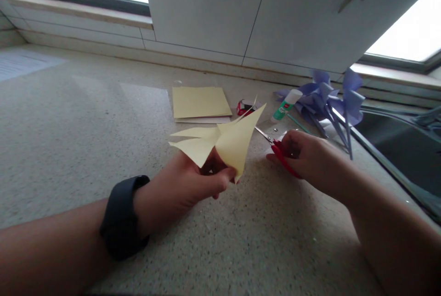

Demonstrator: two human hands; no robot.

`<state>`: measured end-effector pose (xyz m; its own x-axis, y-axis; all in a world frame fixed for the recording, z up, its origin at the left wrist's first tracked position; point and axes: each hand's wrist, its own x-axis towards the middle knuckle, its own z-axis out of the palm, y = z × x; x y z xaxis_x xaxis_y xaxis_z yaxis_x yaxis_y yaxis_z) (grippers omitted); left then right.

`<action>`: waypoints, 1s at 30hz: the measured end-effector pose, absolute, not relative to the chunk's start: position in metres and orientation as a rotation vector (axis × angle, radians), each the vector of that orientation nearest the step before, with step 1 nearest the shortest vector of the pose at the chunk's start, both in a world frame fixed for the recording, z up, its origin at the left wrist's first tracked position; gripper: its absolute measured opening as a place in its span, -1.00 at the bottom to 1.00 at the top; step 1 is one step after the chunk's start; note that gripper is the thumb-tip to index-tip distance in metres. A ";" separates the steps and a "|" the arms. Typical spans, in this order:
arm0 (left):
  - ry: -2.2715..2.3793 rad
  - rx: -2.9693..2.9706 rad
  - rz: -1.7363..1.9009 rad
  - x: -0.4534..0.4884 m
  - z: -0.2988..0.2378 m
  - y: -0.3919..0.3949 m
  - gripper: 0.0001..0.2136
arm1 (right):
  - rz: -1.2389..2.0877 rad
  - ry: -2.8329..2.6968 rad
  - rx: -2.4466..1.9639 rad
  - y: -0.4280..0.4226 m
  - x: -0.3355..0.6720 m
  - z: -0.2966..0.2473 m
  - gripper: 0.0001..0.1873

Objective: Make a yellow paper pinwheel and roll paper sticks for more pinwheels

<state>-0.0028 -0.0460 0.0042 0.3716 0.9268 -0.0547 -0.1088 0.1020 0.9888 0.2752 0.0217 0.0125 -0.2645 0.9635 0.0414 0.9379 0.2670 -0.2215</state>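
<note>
My left hand (193, 179) pinches a yellow sheet of paper (237, 137) by its near corner. Cuts split the sheet into pointed flaps that spread up and to the left. In my right hand (306, 158) are red-handled scissors (282, 156), low over the counter, their blades aimed up-left toward the paper but apart from it. The blade tips are partly behind the paper. Beyond the held sheet lies a stack of yellow paper (201, 101). A green and white glue stick (286, 105) is just past the scissors.
Several purple paper pinwheels (327, 96) on sticks lie at the back right, beside the sink (403, 149). A small red and white item (245, 107) sits behind the held paper. A printed sheet (27, 61) rests at the far left of the speckled counter (103, 135).
</note>
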 end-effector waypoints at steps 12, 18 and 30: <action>0.888 1.300 0.943 -0.005 -0.001 -0.046 -0.94 | 1.182 -2.160 -1.540 0.006 0.268 0.042 -0.59; 0.852 1.294 1.004 -0.002 0.000 -0.047 -0.79 | 1.043 -2.218 -1.585 0.015 0.278 0.037 -0.57; 0.815 1.335 0.996 -0.002 0.001 -0.047 -0.81 | 0.203 -2.327 -1.961 0.039 0.308 0.016 -0.61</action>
<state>-0.0019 -0.0468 0.0008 0.3839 0.9205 0.0728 -0.1104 -0.0325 0.9934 0.3078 0.0391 0.0155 -0.1705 0.9852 -0.0155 0.9730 0.1659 -0.1603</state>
